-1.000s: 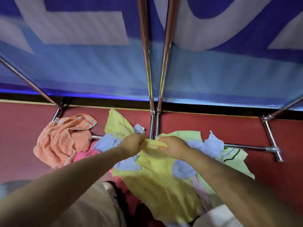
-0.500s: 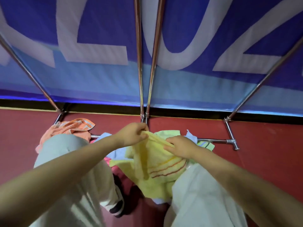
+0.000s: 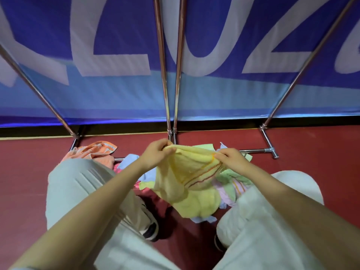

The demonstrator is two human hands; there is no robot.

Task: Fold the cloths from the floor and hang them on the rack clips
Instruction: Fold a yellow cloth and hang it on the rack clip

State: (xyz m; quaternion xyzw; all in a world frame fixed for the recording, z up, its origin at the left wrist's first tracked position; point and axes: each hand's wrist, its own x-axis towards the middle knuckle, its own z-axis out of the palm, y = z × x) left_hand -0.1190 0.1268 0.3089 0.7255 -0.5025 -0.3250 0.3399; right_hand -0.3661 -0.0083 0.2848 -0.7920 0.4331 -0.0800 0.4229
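Raised higher: soft yellow terry cloth [image 3: 187, 178]

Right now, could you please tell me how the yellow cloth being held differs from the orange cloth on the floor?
The yellow cloth is lifted, its top edge gripped by the left hand and right hand; the orange cloth lies untouched on the red floor. The yellow cloth hangs spread out, while the orange cloth sits crumpled by the rack base. The yellow cloth is central; the orange cloth lies further left. Both have striped borders.
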